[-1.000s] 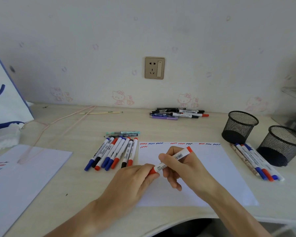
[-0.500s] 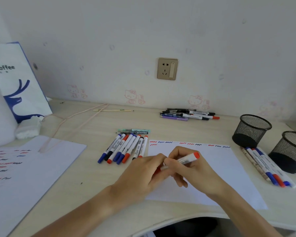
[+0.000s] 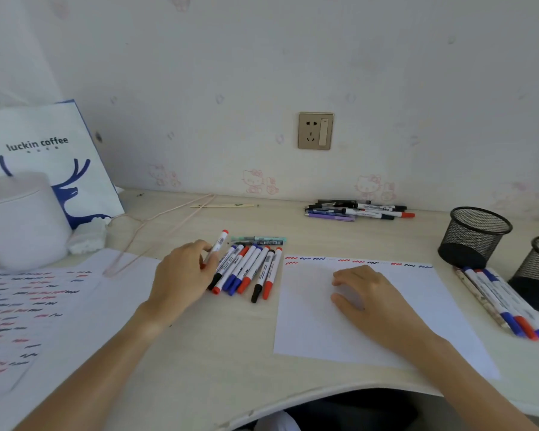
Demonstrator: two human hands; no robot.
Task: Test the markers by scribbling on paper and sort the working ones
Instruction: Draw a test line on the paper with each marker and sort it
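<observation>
Red-capped marker now leftward, pinched in left hand; right hand fingers relaxed on paper.

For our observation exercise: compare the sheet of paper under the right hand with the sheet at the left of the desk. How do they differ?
The paper under the right hand, the centre sheet, has scribbles only along its top edge; the left sheet has rows of scribbles over most of it. The right hand rests on the centre sheet; no hand touches the left sheet. Both are white, lie flat on the desk, and carry red, blue and black marks.
</observation>
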